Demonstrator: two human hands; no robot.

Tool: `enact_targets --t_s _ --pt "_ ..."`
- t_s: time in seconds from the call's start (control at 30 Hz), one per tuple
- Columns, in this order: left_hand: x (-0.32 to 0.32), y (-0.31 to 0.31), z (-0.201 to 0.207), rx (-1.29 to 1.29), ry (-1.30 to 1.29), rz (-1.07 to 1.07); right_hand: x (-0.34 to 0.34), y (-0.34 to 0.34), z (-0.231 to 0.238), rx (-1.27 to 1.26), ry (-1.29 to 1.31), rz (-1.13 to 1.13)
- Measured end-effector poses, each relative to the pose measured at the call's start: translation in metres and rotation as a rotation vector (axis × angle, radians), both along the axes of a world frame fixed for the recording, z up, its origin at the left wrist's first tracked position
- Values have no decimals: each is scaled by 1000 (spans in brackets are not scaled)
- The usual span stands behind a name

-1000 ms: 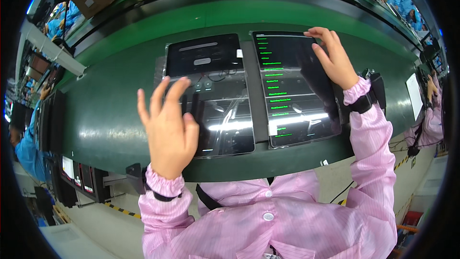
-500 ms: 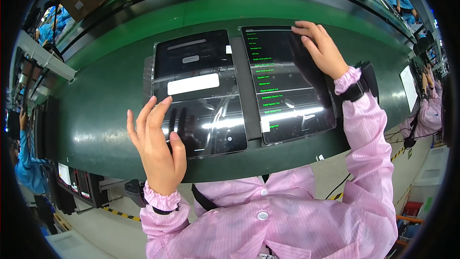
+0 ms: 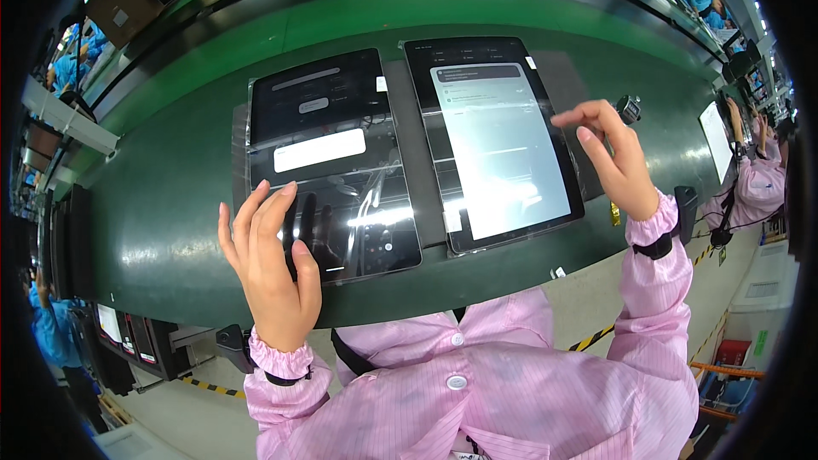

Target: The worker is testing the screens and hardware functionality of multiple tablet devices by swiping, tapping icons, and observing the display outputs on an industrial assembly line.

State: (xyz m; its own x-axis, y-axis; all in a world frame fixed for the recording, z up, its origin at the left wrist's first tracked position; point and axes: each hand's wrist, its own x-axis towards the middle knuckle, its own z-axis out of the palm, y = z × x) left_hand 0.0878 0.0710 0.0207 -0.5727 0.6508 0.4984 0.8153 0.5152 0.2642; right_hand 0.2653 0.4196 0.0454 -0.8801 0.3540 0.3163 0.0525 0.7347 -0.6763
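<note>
Two large tablets lie side by side on a dark green table. The left tablet (image 3: 341, 213) has a mostly dark screen with a white box in its middle, and glossy film over it. My left hand (image 3: 277, 268) rests by its lower left edge, fingers spread over the glass, holding nothing. On the right tablet (image 3: 511, 170) a pale panel fills most of the lit screen. Beside that tablet's right edge hovers my right hand (image 3: 618, 158), fingers apart and index finger stretched toward the screen, with nothing in it.
The green table (image 3: 162, 213) curves round both tablets. A small dark round device (image 3: 629, 109) stands beyond my right hand, and a yellow strip (image 3: 614, 214) lies near my right wrist. A white sheet (image 3: 714, 140) is at the right end, near another person's pink sleeve (image 3: 761, 183).
My right hand has drawn back from the right tablet's upper edge toward me. That screen has switched from a black page with green lines to a pale panel. My left hand stays at the left tablet.
</note>
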Motion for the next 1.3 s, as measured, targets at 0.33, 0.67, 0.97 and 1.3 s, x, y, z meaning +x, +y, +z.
enact_targets --t_s 0.33,0.67,0.97,1.3 --pt "3 -6 -3 26 -25 15 -21 3 -1 191 2 25" --pt "-2 6 -2 44 32 55 -54 22 -17 395 59 54" --pt "-4 19 4 -26 20 -61 50 -40 5 139 101 6" --pt "-21 48 9 -124 20 -185 73 -41 -28 -120 148 -180"
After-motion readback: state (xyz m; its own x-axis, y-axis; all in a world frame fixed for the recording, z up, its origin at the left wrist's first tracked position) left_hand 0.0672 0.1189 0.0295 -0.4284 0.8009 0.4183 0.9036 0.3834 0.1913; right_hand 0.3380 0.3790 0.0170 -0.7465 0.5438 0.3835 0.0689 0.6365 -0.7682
